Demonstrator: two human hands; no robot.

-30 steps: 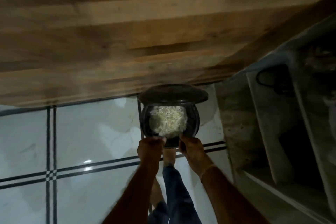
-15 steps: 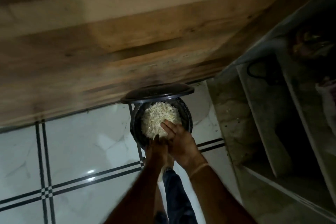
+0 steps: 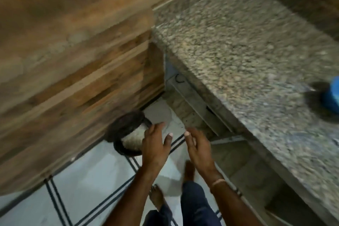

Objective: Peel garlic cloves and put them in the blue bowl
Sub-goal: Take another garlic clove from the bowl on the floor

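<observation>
Two hands, both empty: left hand (image 3: 156, 145) and right hand (image 3: 199, 146) hang side by side above the floor (image 3: 91, 180), fingers (image 3: 157, 128) spread and relaxed, nothing pinched or held. Half a second ago the right hand was down on the pale peels (image 3: 133, 140) in the black bin (image 3: 118, 146), with the left tight beside it. Now both are pulled back off the rim, though the left overlaps the bin's right side in frame. The head has swung right too: the granite worktop (image 3: 238, 42) fills the upper right, and the blue bowl (image 3: 332, 95) has come into view at the far right edge, cropped and blurred, contents unreadable. No garlic cloves visible anywhere. My read: the skin dump looks finished and the person is turning back to the worktop; can't judge how many cloves remain. Clearances: the bin sits tucked against the wooden cabinet (image 3: 73, 51), its lid (image 3: 126, 122) open behind it. The worktop's front edge runs diagonally just right of the right hand, with an open shelf (image 3: 194, 102) under it. Free room is up and right over the granite. The bowl is well apart from both hands. Whole frame motion-smeared.
</observation>
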